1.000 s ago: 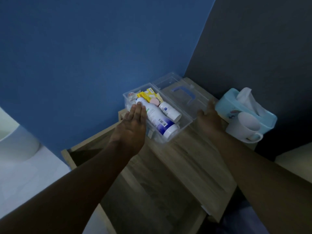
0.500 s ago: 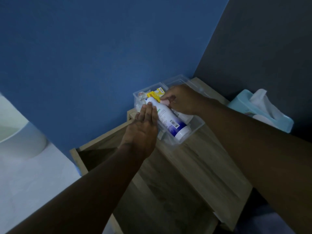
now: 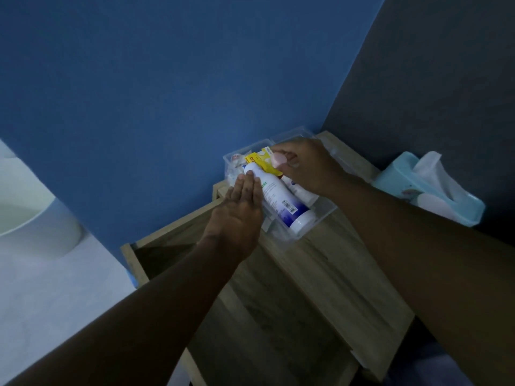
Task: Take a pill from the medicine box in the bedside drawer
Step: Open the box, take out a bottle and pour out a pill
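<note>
My right hand [image 3: 302,167] pinches a pink pill case [image 3: 279,160] at the medicine box's [image 3: 306,232] twelve o'clock end; my left hand [image 3: 237,215], fingers [image 3: 248,188] flat, rests on the white bottle [image 3: 274,199].

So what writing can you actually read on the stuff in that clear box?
"00" on the yellow pack; the rest is cut off.
"...osn" in green on the big white bottle; the start is hidden by the left hand.
Barcode and small print on that bottle: too small to read.
Blue mark on the smaller bottle: unreadable.

Digits "00" on yellow packet [image 3: 255,160]; bottle [image 3: 276,200] lettering unreadable.
</note>
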### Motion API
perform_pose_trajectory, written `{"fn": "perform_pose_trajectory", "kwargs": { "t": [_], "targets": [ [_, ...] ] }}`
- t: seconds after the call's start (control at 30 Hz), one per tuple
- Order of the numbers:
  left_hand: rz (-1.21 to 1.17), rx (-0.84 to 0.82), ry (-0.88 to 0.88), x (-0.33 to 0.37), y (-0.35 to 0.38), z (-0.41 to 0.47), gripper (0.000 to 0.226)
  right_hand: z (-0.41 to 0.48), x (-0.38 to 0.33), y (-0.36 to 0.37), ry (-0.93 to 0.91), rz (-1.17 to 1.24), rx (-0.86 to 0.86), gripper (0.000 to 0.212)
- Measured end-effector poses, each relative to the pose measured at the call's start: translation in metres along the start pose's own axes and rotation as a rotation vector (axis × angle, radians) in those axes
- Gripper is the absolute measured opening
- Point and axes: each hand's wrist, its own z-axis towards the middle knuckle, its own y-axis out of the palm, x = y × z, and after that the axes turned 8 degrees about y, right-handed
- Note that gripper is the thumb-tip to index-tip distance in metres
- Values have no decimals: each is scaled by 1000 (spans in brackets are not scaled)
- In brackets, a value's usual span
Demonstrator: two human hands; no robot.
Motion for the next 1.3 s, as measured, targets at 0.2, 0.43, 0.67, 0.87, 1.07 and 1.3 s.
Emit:
{"fn": "perform_pose_trajectory", "kwargs": {
  "t": [0.2,0.43,0.67,0.87,1.07,1.3],
  "targets": [
    [-289,-84,-85,5,-44,0,81,-58,-18,-35,120,127,146,27],
    [-1542,334,-219,70,-98,-22,37,-134,-37,-91,152,367,213,19],
    [-2018,447,-175,140,-118,-81,31,-218,-63,-141,66,251,218,17],
    [-2384,442,-188,161,-133,-94,27,-235,-86,-162,-23,173,230,17],
    [-2360,419,-227,171,-140,-107,35,-249,-88,-177,-24,106,204,17],
    [-2413,386,-252,180,-146,-112,33,-254,-81,-188,-135,11,105,35]
  ]
}}
